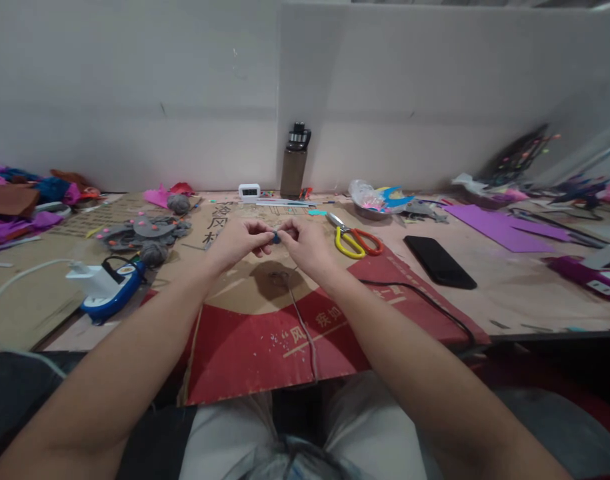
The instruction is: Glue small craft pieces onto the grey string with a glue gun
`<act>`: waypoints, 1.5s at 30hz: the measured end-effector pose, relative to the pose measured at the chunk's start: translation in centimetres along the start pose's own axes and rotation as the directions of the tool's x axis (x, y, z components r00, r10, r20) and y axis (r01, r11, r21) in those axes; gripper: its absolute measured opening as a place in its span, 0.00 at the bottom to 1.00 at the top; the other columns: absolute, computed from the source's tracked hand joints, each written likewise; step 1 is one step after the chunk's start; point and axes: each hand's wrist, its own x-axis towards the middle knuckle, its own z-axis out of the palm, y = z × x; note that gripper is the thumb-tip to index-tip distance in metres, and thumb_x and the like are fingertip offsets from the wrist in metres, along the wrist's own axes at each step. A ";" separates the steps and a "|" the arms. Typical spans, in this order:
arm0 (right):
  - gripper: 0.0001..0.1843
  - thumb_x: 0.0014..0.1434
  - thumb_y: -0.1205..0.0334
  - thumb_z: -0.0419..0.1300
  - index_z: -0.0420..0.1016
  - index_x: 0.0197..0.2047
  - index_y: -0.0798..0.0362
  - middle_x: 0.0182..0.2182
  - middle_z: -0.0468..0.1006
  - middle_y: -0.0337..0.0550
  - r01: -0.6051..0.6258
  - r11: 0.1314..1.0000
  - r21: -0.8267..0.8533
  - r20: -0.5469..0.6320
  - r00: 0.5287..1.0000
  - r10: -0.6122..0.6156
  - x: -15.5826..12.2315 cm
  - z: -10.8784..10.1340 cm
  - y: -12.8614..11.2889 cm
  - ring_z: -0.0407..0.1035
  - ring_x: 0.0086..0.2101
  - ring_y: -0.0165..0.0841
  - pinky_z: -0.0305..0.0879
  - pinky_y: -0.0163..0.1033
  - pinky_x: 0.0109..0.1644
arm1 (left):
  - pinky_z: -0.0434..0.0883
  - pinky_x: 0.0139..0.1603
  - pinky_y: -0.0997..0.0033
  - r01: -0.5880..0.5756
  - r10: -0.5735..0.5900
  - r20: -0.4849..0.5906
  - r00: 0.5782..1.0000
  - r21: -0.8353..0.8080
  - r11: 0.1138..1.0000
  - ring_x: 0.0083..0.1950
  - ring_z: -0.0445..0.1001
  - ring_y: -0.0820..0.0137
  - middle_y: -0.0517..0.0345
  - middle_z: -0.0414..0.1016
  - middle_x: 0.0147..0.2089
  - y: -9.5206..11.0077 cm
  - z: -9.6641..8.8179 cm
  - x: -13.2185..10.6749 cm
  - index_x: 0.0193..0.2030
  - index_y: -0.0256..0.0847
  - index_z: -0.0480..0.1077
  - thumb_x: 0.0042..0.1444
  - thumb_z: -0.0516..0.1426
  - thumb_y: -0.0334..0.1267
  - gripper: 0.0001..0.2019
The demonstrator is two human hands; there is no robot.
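Observation:
My left hand (245, 241) and my right hand (303, 244) meet above the cardboard sheet (265, 347), fingertips pinched together. Between them is a small dark blue piece (276, 237), mostly covered by the fingers and too small to name exactly. Below the hands a grey yarn strand (301, 310) curls on the cardboard and runs down over its front edge. Whether that yarn joins the blue piece I cannot tell. Just right of my right hand lie scissors (353, 239) with one yellow and one orange handle loop, blades pointing away.
A black phone (439, 261) and purple sheets (499, 228) lie to the right. At the back stand a bottle (294, 163), a small white clock (249, 193) and a bowl (377, 212) of scraps. Grey felt pieces (145, 230) and a blue power strip (112, 300) with cables are left.

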 end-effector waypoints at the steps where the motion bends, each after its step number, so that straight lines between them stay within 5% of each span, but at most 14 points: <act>1: 0.06 0.56 0.61 0.55 0.71 0.34 0.54 0.24 0.68 0.36 0.012 1.000 0.000 -0.001 1.000 -0.012 0.0 0.1 0.0 0.60 0.26 0.27 0.54 0.35 0.32 | 0.67 0.24 0.77 -0.004 0.004 -0.039 0.999 0.009 1.000 0.21 0.70 0.76 0.55 0.75 0.23 0.1 0.0 0.0 0.34 0.34 0.73 0.51 0.61 0.38 0.08; 10: 0.10 0.61 0.65 0.48 0.70 0.37 0.54 0.33 0.74 0.43 0.240 0.970 0.037 0.113 0.964 -0.242 -0.9 1.1 -0.7 0.66 0.35 0.31 0.60 0.37 0.41 | 0.65 0.22 0.78 -0.063 0.058 -0.376 0.925 0.000 0.998 0.19 0.67 0.78 0.60 0.72 0.21 0.2 -0.1 0.2 0.30 0.36 0.70 0.51 0.59 0.32 0.02; 14: 0.12 0.63 0.65 0.47 0.71 0.36 0.53 0.34 0.75 0.43 0.324 0.946 0.004 0.218 0.923 -0.317 -1.2 1.0 -1.3 0.67 0.36 0.31 0.61 0.37 0.43 | 0.64 0.22 0.79 -0.125 0.051 -0.382 0.923 -0.170 0.978 0.20 0.67 0.79 0.61 0.70 0.21 0.0 -0.2 0.4 0.30 0.35 0.69 0.52 0.58 0.33 0.03; 22: 0.13 0.63 0.65 0.47 0.73 0.39 0.54 0.37 0.77 0.46 0.307 0.946 -0.108 0.320 0.911 -0.259 -1.3 1.0 -1.3 0.69 0.37 0.32 0.61 0.37 0.43 | 0.59 0.17 0.82 -0.067 -0.118 -0.339 0.933 -0.487 0.871 0.24 0.73 0.77 0.57 0.73 0.27 0.6 0.2 0.3 0.31 0.35 0.66 0.52 0.57 0.29 0.02; 33: 0.13 0.62 0.65 0.50 0.74 0.31 0.54 0.29 0.75 0.41 0.394 0.912 -0.117 0.409 0.856 -0.317 -1.2 0.9 -1.2 0.65 0.32 0.29 0.57 0.35 0.38 | 0.46 0.13 0.84 -0.053 -0.180 -0.338 0.924 -0.578 0.814 0.15 0.56 0.87 0.59 0.70 0.23 1.1 -0.2 0.4 0.27 0.33 0.67 0.53 0.58 0.29 0.06; 39: 0.19 0.64 0.57 0.47 0.71 0.27 0.53 0.27 0.74 0.42 0.178 0.963 -0.203 0.111 0.981 -0.158 -0.4 -0.7 -0.8 0.64 0.30 0.31 0.56 0.36 0.36 | 0.44 0.14 0.84 -0.104 -0.137 -0.349 0.927 -0.590 0.801 0.15 0.54 0.87 0.58 0.72 0.25 0.5 -0.4 0.7 0.27 0.33 0.68 0.51 0.59 0.30 0.05; 43: 0.13 0.61 0.58 0.50 0.74 0.35 0.56 0.34 0.76 0.52 -0.033 0.900 -0.435 -0.084 0.996 -0.005 0.4 -1.8 1.2 0.68 0.37 0.38 0.61 0.42 0.43 | 0.44 0.14 0.83 -0.125 -0.128 -0.370 0.920 -0.588 0.799 0.16 0.53 0.87 0.58 0.74 0.27 0.6 -0.4 0.5 0.27 0.34 0.68 0.50 0.59 0.31 0.04; 45: 0.16 0.58 0.55 0.54 0.75 0.38 0.59 0.38 0.76 0.61 -0.151 0.814 -0.561 -0.055 0.988 0.145 0.7 -2.0 2.4 0.70 0.40 0.43 0.63 0.46 0.43 | 0.44 0.14 0.82 -0.124 -0.132 -0.381 0.915 -0.578 0.807 0.16 0.53 0.87 0.58 0.74 0.27 0.7 -0.4 0.5 0.27 0.35 0.67 0.50 0.59 0.32 0.05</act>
